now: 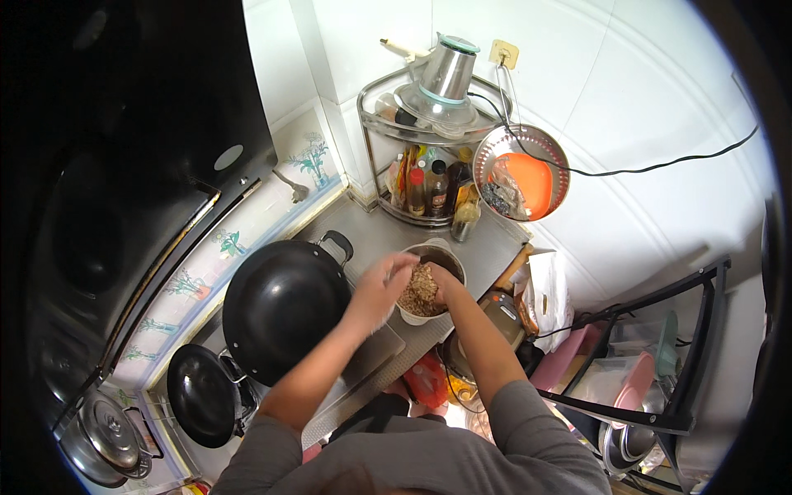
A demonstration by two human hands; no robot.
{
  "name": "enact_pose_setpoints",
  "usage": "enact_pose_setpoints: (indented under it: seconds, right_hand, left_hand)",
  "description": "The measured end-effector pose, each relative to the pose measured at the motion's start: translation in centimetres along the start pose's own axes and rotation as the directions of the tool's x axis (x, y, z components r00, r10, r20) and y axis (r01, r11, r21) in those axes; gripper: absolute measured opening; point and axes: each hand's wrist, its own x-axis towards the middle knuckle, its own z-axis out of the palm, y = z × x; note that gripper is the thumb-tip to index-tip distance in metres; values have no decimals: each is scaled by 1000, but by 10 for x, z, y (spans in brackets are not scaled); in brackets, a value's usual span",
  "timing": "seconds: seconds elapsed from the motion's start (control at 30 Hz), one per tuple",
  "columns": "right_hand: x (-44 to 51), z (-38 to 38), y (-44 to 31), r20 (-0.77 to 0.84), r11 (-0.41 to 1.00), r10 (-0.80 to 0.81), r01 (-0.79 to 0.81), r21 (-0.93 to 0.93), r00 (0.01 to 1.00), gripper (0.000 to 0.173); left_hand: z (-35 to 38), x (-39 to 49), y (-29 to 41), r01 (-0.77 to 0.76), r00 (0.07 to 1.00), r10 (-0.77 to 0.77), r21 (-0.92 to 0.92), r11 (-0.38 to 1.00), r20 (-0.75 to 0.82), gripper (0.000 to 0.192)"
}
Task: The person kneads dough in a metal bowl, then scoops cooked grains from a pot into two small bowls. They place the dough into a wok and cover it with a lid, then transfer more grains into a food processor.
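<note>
A white two-handled pot (416,319) stands on the metal counter in front of me, with a coarse, crumbly brown mixture (419,291) inside. My right hand (442,283) reaches into the pot on its right side and touches the mixture. Its fingertips are hidden, so I cannot tell whether they grip any of it. Blurred, my left hand (378,292) hovers at the pot's left rim, fingers apart, with nothing seen in it. Just left of that hand sits a large black wok (281,309) with a side handle.
Behind the pot, a corner rack (371,127) holds bottles and a food chopper (448,68). A steel strainer basket (560,148) hangs on the wall, with a black cable across it. A smaller black pan (201,396) lies left; a black shelf frame (699,346) stands right.
</note>
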Motion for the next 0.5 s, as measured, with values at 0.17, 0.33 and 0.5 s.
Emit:
enact_pose_setpoints:
  seconds: [0.17,0.33,0.5]
  right_hand:
    - [-15,17,-4,-149,995,-70,59,-79,986,32]
    - [-17,3,-5,-150,992,-90,75,-106,985,27]
    - [-49,45,3,-285,985,-117,76,-153,951,29]
  left_hand:
    - [-42,123,53,-321,905,391,334,886,-169,27]
    - [-71,274,111,-250,934,223,-64,966,-280,30]
    - [-108,379,122,-103,926,26,-186,977,-376,32]
